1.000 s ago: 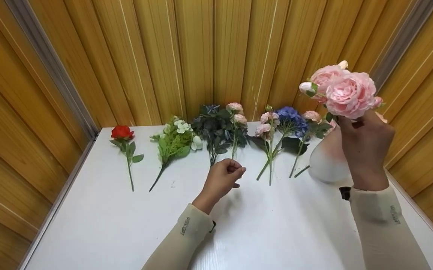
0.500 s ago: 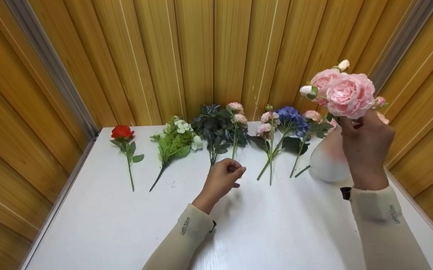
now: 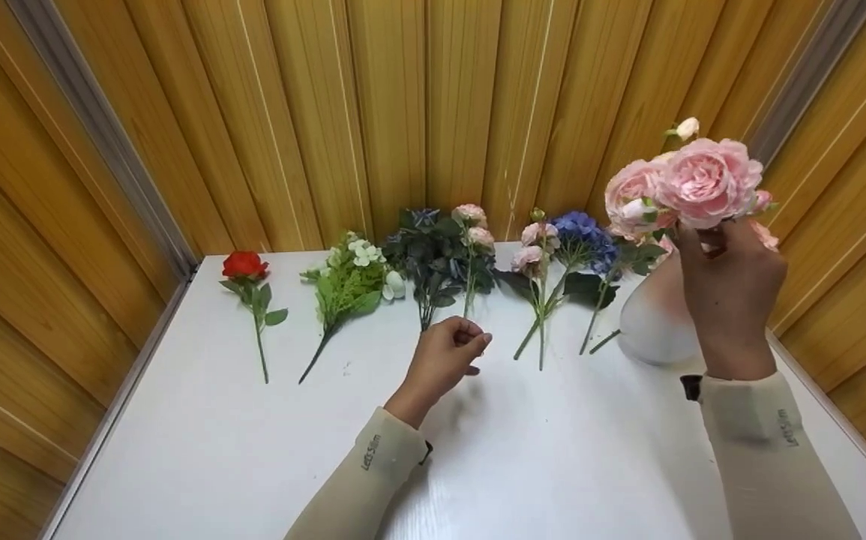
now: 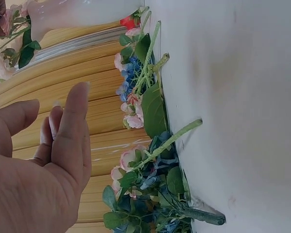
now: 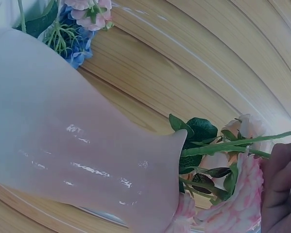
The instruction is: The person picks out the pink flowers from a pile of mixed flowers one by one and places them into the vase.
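Observation:
My right hand (image 3: 732,292) pinches the stem of a pink peony spray (image 3: 710,184) above a white and pink vase (image 3: 654,322). In the right wrist view, the green stem (image 5: 228,145) runs from the fingers to the vase mouth; its lower end is out of sight there. Other pink blossoms (image 5: 242,194) hang around the mouth. Over the middle of the table my left hand (image 3: 444,352) hovers with loosely bent fingers and holds nothing. It is nearest to a dark bluish-green bunch (image 3: 429,255) and a light pink flower stem (image 3: 470,262).
Along the back of the white table (image 3: 253,450) lie a red rose (image 3: 245,265), a green and white spray (image 3: 350,277), pale pink flowers (image 3: 534,247) and a blue hydrangea (image 3: 586,240). Wood-patterned panels (image 3: 388,112) enclose the back and sides.
The peony spray has turned in my right hand: its left blossom and white bud have dropped lower, the large blossom has shifted slightly right and up. My left hand keeps its place.

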Tool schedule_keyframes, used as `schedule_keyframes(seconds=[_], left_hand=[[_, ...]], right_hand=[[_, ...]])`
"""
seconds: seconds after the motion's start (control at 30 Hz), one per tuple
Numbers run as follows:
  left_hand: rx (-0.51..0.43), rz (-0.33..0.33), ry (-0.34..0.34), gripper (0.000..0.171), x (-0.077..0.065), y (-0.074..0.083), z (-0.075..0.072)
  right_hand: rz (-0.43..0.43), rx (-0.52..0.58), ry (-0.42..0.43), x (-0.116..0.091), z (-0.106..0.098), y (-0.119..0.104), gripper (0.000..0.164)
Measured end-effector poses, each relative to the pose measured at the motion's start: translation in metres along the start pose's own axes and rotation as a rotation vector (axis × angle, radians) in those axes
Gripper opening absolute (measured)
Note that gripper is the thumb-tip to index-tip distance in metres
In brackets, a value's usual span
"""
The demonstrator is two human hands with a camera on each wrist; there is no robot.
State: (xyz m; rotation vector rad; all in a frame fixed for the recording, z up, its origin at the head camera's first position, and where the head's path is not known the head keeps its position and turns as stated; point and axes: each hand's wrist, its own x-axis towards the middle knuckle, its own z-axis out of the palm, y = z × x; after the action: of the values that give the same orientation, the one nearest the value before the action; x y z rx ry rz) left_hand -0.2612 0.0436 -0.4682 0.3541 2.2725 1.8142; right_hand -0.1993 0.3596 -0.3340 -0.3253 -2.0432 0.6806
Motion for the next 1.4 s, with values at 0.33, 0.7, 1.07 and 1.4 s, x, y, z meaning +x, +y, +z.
schedule_keyframes(seconds=[0.33,0.7,1.07,1.4], left_hand=[[-0.009,0.012,0.001,0.017,0.0004,-0.0015,0.0008],[-0.013,0.000,-0.007,0.018,0.0003,-0.0004,0.0013],[-0.011,0.005,-0.002,0.019,0.0000,-0.0005,0.0007],[-0.017,0.000,0.000,0.019,0.0009,-0.0007,0.0009]], right_hand=[[-0.033,0.006,-0.008,-0.0006,-0.0007,0.0017,0.043],[-0.103,0.055,0.036,-0.0002,0.0011,0.0039,0.041],[-0.010,-0.004,0.012,0.0020,-0.0001,0.0017,0.047],[-0.064,0.023,0.040,0.0007,0.0027,0.0052,0.037]])
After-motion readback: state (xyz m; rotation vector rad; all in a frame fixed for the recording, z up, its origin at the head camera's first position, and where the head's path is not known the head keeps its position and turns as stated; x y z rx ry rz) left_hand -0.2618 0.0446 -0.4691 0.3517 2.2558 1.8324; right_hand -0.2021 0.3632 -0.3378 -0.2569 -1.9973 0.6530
